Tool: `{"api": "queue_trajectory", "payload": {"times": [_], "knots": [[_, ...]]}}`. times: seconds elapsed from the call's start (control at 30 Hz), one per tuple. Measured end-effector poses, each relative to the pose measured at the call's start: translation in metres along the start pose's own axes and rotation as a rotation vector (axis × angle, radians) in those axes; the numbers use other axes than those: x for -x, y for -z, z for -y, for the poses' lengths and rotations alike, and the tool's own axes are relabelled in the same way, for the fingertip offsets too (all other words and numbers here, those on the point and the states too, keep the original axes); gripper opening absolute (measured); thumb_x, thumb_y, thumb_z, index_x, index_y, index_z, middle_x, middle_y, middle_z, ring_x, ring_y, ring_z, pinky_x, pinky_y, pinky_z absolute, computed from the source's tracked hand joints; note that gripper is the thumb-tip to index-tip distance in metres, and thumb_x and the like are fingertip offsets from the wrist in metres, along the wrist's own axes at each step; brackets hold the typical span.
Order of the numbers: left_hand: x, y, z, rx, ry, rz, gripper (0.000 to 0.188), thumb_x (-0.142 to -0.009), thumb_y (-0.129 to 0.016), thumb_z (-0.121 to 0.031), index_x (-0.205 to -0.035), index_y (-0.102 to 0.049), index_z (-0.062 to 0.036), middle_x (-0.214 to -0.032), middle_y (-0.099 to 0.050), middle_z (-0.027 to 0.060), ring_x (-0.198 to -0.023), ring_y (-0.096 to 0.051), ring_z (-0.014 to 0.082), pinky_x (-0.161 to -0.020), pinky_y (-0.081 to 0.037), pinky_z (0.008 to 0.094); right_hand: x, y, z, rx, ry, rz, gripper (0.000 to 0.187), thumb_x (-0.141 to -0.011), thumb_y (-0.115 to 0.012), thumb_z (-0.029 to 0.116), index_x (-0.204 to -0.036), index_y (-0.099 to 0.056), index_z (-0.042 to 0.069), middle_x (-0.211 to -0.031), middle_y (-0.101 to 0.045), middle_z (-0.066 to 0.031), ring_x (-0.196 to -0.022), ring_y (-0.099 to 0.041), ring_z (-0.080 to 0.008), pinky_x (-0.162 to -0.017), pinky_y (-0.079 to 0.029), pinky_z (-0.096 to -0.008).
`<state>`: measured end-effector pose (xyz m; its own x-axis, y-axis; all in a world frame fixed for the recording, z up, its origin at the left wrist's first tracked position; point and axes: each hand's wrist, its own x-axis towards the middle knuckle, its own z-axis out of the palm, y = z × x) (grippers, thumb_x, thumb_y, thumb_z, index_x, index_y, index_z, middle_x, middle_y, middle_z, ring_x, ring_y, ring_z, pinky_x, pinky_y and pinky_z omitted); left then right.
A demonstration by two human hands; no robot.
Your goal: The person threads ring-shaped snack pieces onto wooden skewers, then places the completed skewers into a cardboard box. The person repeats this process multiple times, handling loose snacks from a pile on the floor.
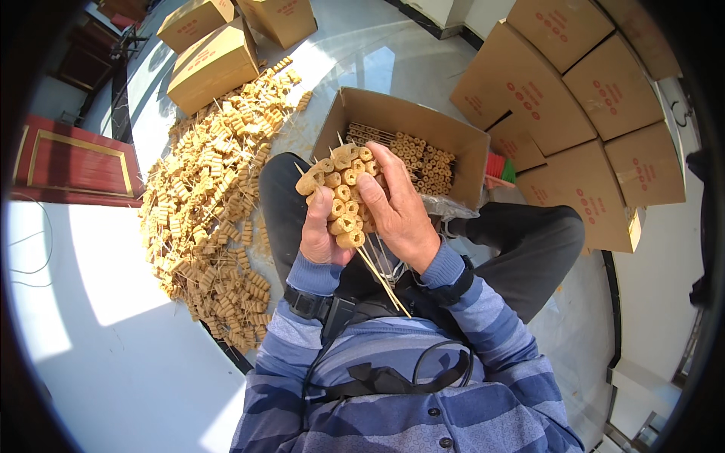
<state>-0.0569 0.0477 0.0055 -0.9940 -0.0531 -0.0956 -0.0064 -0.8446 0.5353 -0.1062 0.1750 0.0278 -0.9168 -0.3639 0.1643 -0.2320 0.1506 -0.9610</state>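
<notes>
A bundle of skewers threaded with hollow, tan, ring-shaped rolls [343, 192] is held over my lap between both hands. My left hand [321, 230] grips its near left side, thumb pressed against the rolls. From the right, my right hand [396, 208] wraps around the bundle, its thumb lying across the front. Thin wooden sticks jut from the bundle toward my waist, and a few points stick out on the far side. Just beyond the hands stands an open cardboard box [472, 140] partly filled with rows of the same skewers [430, 155].
On the floor to my left lies a large heap of loose skewers [219, 204]. Closed cardboard boxes [215, 68] stand behind it, and more cardboard boxes [559, 83] are stacked at the right. A pink container with red and green items [498, 167] sits beside the open box.
</notes>
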Motion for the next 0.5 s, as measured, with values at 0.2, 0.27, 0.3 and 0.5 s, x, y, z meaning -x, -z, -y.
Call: {"api": "queue_trajectory", "payload": {"times": [0.2,0.27,0.3,0.5], "knots": [[0.004,0.019,-0.019,-0.279,-0.088,-0.098,0.085,-0.091,-0.064,-0.058,-0.146,-0.039,0.0011,-0.137,-0.056,0.0175,-0.123,-0.059,0.0307,-0.108,-0.047,0.0444,0.001,-0.001,0.009,-0.023,-0.207,0.391,0.118,-0.078,-0.078,0.062,-0.15,-0.021,-0.012,-0.144,-0.037,-0.0336,-0.138,-0.039,-0.0393,-0.116,-0.033,-0.0424],[0.006,0.027,-0.017,-0.348,-0.127,-0.086,0.088,-0.09,-0.066,-0.059,-0.148,-0.036,-0.0006,-0.14,-0.054,0.0166,-0.128,-0.055,0.0299,-0.109,-0.046,0.044,-0.009,-0.006,0.007,-0.059,-0.2,0.402,0.12,-0.075,-0.081,0.062,-0.148,-0.024,-0.015,-0.142,-0.04,-0.0338,-0.136,-0.041,-0.04,-0.115,-0.035,-0.0424],[0.006,0.03,-0.016,-0.332,-0.133,-0.099,0.083,-0.093,-0.061,-0.059,-0.149,-0.037,-0.0027,-0.142,-0.053,0.0153,-0.128,-0.055,0.0297,-0.11,-0.045,0.0446,-0.015,-0.008,0.006,-0.066,-0.217,0.402,0.119,-0.072,-0.082,0.06,-0.146,-0.027,-0.015,-0.14,-0.042,-0.0343,-0.135,-0.043,-0.0411,-0.114,-0.036,-0.043],[0.001,0.038,-0.007,-0.246,-0.249,-0.176,0.082,-0.096,-0.049,-0.067,-0.148,-0.039,-0.0045,-0.143,-0.053,0.013,-0.128,-0.055,0.0288,-0.109,-0.046,0.0445,-0.035,-0.013,0.002,-0.019,-0.302,0.452,0.109,-0.068,-0.085,0.046,-0.14,-0.033,-0.017,-0.135,-0.047,-0.0351,-0.13,-0.048,-0.0404,-0.111,-0.041,-0.0407]]}}
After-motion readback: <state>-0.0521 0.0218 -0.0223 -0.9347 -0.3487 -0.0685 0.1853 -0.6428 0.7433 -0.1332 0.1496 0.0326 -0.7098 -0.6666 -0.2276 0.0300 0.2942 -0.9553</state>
